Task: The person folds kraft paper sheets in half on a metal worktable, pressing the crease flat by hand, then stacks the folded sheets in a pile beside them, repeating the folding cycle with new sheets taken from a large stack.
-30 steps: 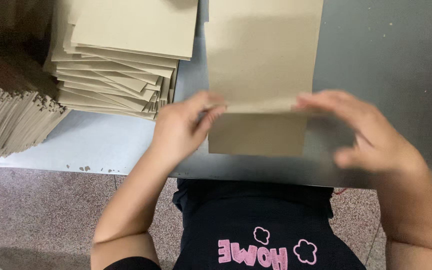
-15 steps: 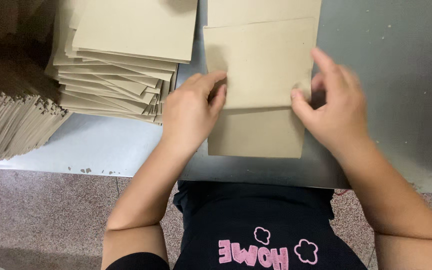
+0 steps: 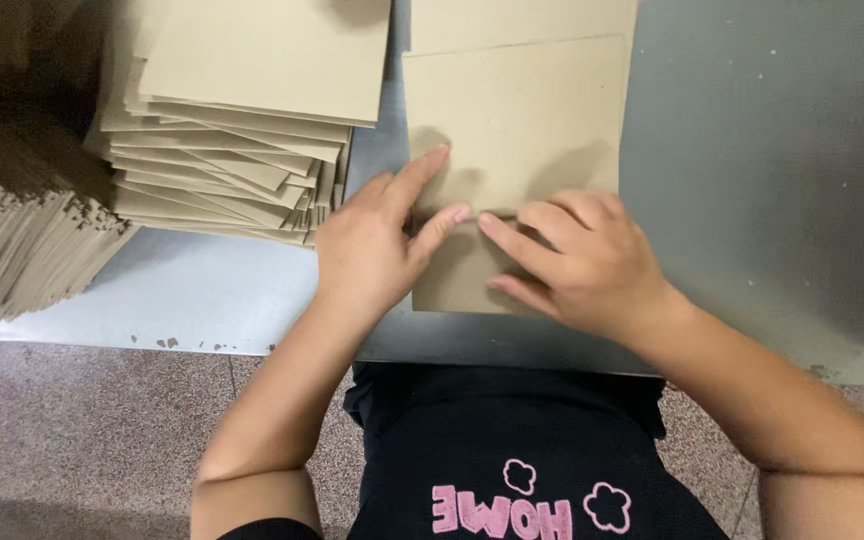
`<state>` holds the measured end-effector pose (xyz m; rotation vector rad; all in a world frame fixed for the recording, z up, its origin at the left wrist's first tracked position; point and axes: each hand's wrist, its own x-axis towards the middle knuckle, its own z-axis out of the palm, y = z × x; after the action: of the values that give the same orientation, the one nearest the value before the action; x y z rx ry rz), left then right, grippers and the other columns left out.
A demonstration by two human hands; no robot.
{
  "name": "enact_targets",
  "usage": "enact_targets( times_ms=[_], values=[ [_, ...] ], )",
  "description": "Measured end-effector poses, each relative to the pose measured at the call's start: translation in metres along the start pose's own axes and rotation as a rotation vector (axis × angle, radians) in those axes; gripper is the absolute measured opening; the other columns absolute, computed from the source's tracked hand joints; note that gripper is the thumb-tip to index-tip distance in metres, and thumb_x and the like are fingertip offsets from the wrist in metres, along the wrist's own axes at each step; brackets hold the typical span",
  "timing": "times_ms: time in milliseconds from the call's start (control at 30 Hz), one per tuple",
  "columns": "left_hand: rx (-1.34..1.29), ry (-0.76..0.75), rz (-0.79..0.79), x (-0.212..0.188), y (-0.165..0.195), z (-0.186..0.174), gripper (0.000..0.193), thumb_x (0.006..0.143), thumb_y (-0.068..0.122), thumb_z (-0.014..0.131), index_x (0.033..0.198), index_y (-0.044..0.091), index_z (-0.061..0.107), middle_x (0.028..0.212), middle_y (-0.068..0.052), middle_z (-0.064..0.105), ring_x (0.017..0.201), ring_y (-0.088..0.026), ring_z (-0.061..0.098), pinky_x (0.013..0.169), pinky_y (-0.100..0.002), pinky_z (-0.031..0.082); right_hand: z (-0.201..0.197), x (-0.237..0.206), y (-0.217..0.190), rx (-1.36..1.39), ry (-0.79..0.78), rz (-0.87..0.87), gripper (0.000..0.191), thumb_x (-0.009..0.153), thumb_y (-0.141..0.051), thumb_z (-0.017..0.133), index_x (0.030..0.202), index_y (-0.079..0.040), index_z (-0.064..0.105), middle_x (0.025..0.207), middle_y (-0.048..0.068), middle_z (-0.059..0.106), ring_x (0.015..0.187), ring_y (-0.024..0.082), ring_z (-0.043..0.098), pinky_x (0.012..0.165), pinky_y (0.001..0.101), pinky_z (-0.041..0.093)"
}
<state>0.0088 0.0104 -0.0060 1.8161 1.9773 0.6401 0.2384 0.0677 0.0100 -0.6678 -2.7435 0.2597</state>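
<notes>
A tan paper sheet [image 3: 517,110] lies folded on the grey metal table [image 3: 772,150] in front of me. My left hand [image 3: 377,240] rests on its lower left part, index finger stretched up along the paper. My right hand [image 3: 577,260] lies flat on the lower fold beside it. The fingertips of both hands meet near the fold line at the middle of the sheet. Neither hand grips anything; both press down with fingers spread.
A tall, uneven stack of the same tan sheets [image 3: 242,110] stands at the back left. Another fanned pile of sheets [image 3: 22,240] lies at the far left. The table's front edge [image 3: 492,355] runs just before my body; speckled floor lies below.
Both hands have slid inward along the fold, from the sheet's side edges to its middle, until the fingertips meet. The upper flap now lies flatter.
</notes>
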Motion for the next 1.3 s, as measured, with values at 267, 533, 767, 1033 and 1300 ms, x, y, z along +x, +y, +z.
enact_targets(
  times_ms=[267,533,767,1033,1300],
  values=[
    [0.093,0.015,0.002,0.002,-0.001,-0.007,0.058,0.088,0.048,0.077,0.134,0.015,0.065,0.085,-0.005,0.070,0.071,-0.024,0.068,0.056,-0.038,0.052,-0.002,-0.023,0.005,-0.074,-0.014,0.106,0.033,0.090,-0.028,0.078,0.121,-0.016,0.076,0.115,0.002,0.067,0.106,0.024,0.062,0.095,0.0412,0.046],
    [0.314,0.130,0.473,0.002,0.009,-0.012,0.038,0.087,0.021,0.066,0.124,0.015,0.063,0.126,-0.011,0.069,0.111,-0.031,0.070,0.090,-0.041,0.058,-0.030,-0.056,0.018,-0.208,0.007,0.242,0.022,0.090,-0.024,0.082,0.108,-0.012,0.077,0.109,0.005,0.069,0.102,0.026,0.062,0.090,0.0441,0.045],
    [0.305,-0.030,0.651,0.025,0.032,-0.019,0.043,0.085,0.016,0.065,0.126,0.004,0.070,0.115,-0.008,0.072,0.093,-0.023,0.072,0.071,-0.034,0.056,-0.020,-0.033,-0.014,0.127,-0.007,0.029,0.028,0.080,-0.024,0.085,0.102,-0.009,0.075,0.108,0.003,0.072,0.102,0.023,0.068,0.084,0.0366,0.055],
    [0.412,0.704,0.717,0.044,-0.022,-0.093,0.017,0.101,0.002,0.073,0.118,0.002,0.078,0.117,-0.012,0.077,0.111,-0.026,0.075,0.098,-0.040,0.057,-0.028,-0.022,-0.014,0.112,-0.043,0.027,0.027,0.078,-0.022,0.083,0.099,-0.008,0.076,0.105,0.003,0.074,0.100,0.022,0.070,0.078,0.0360,0.057],
    [0.639,0.224,0.377,0.014,-0.056,-0.083,0.021,0.090,0.010,0.071,0.110,0.015,0.077,0.119,-0.008,0.077,0.112,-0.027,0.071,0.108,-0.050,0.041,-0.022,-0.024,-0.022,0.062,0.018,-0.052,0.017,0.084,-0.013,0.080,0.099,-0.005,0.077,0.101,0.007,0.077,0.093,0.021,0.074,0.079,0.0319,0.060]
  ],
)
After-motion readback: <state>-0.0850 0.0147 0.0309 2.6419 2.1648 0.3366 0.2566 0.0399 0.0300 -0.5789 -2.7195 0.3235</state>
